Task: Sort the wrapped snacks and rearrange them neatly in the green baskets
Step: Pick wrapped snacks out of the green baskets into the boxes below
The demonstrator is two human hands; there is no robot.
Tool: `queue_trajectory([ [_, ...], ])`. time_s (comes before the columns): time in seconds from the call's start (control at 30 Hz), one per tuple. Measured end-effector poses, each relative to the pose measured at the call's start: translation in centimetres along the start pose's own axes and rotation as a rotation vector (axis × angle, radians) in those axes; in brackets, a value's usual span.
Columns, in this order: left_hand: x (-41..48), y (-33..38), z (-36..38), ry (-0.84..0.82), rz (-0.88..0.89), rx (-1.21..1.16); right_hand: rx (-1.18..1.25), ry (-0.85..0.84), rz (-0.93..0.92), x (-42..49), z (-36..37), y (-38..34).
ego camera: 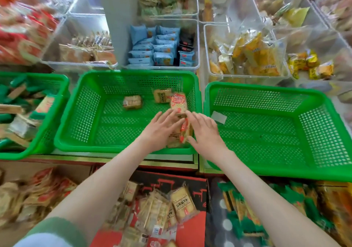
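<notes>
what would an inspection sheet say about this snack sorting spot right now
surface: shelf carrying three green baskets side by side
job's things: middle basket holds three loose packs at the back and a stack front right; right basket shows only a grey slip; left basket holds jumbled packs
clutter: more packs in a box below the shelf
grippers: left hand and right hand, fingers straight, press the stack from either side
cables: nothing seen
surroundings: clear bins of wrapped snacks behind the baskets

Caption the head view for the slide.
Left hand and right hand steady wrapped snacks by the right wall of the middle green basket.
</notes>
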State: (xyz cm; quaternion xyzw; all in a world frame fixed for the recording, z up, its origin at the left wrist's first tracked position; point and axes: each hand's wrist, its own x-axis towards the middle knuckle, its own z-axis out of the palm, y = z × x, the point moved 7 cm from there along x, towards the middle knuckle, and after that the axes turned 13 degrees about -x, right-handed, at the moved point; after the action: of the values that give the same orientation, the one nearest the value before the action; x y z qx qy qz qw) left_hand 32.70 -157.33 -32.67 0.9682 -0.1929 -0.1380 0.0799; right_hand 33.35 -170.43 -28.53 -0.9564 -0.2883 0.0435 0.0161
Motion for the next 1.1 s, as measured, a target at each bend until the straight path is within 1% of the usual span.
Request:
queue_trajectory([
  [0.1,0.8,-1.3,1.9,-0.176,0.125,0.138,-0.215,-0.174,-0.006,2.0,1.4,-0.9],
  [0.17,1.1,-2.2,2.6,-0.27,0.148,0.158,-0.296,-0.256,0.036,2.8,1.8,-1.1],
  [0.23,0.8,-3.4,2.8,-0.314,0.142,0.131,-0.383,-0.34,0.055,3.6,2.1,-1.5],
  [0.3,0.1,-4.9,2.8,-0.322,0.138,0.119,-0.474,-0.395,0.043,4.1,2.3,-1.7],
  [0.37,-1.1,-6.9,3.2,-0.33,0.099,0.117,-0.515,-0.427,0.037,4.6,2.7,-1.7],
  [0.4,-1.7,-8.1,3.3,-0.332,0.047,0.102,-0.51,-0.435,0.034,5.0,3.0,-1.8],
  [0.5,-3.2,-11.4,3.6,-0.311,-0.186,0.02,-0.462,-0.437,0.004,6.3,3.4,-2.7],
  [0.57,-3.8,-12.9,3.5,-0.281,-0.318,-0.038,-0.463,-0.389,-0.062,6.9,3.5,-4.3],
  [0.6,-4.0,-13.4,3.7,-0.278,-0.353,-0.065,-0.477,-0.364,-0.118,7.1,3.7,-5.4],
  [0.63,-4.0,-13.5,3.8,-0.28,-0.363,-0.088,-0.491,-0.359,-0.19,7.0,4.3,-6.5],
  [0.7,-4.0,-13.2,4.0,-0.277,-0.317,-0.078,-0.525,-0.408,-0.329,6.7,5.7,-8.1],
  [0.8,-4.3,-13.0,3.5,-0.205,-0.272,0.005,-0.63,-0.45,-0.435,6.6,7.2,-8.4],
  [0.87,-4.5,-13.1,2.8,-0.151,-0.276,0.041,-0.682,-0.403,-0.493,6.7,7.5,-8.4],
  [0.97,-5.3,-12.8,1.5,-0.027,-0.288,0.043,-0.696,-0.29,-0.563,7.1,7.2,-9.0],
  [1.03,-6.3,-12.5,0.3,0.06,-0.307,0.031,-0.689,-0.141,-0.548,7.5,5.9,-9.8],
  [1.1,-7.7,-12.0,-1.4,0.193,-0.329,-0.012,-0.633,0.054,-0.467,7.5,3.6,-10.4],
])
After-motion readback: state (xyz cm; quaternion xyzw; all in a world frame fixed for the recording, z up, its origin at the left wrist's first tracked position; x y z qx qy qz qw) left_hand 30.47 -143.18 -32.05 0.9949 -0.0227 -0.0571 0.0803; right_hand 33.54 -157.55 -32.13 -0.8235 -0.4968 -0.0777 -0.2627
